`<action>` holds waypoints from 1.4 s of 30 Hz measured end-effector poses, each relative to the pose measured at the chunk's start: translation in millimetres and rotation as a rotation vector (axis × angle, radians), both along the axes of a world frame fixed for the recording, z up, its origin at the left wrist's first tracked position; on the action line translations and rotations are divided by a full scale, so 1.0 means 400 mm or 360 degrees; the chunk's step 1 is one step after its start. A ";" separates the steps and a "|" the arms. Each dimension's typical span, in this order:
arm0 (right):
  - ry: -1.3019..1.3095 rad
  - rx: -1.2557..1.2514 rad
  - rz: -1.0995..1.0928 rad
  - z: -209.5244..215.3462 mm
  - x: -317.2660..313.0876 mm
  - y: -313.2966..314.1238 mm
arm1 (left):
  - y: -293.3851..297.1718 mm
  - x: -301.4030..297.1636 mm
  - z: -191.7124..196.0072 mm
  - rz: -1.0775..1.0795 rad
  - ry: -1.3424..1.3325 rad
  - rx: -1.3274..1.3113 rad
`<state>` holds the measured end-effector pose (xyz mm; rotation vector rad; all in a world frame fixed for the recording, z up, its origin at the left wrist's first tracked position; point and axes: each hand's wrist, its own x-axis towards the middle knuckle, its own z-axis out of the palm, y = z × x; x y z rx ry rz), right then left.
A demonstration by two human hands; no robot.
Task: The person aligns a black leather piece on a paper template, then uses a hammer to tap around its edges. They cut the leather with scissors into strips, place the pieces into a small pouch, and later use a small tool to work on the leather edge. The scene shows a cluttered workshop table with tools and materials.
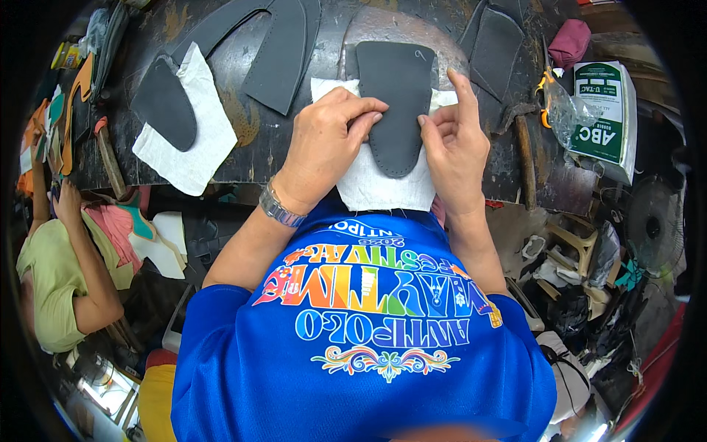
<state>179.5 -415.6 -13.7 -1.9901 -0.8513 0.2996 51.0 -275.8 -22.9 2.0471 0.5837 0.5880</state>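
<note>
Panel point(401, 88) lies over the cloth point(387, 193) near the surface's point(560, 180) front edge. Your left hand point(328, 132) brings thumb and forefinger together on it, grip unclear; your right hand point(458, 147), half open, touches its right rim. Press both sides evenly, keeping it flat.

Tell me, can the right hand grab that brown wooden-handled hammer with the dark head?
Probably yes: the hammer lies close to the right hand and nothing seems in between, though that hand is touching the dark grey tongue-shaped piece.
</note>
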 end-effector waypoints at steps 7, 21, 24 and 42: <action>-0.0822 0.0003 0.0393 0.009 0.036 -0.003 | 0.004 -0.001 -0.008 -0.0044 -0.0004 0.0007; -0.0454 0.0268 0.0397 -0.040 0.014 -0.027 | 0.004 -0.003 0.005 -0.0055 0.0073 -0.0236; -0.0410 0.0281 0.0363 -0.044 0.014 -0.031 | 0.003 -0.001 0.006 -0.0042 0.0079 -0.0126; -0.0531 0.0310 0.0631 -0.020 0.052 -0.028 | 0.007 0.001 0.003 -0.0051 0.0116 -0.0085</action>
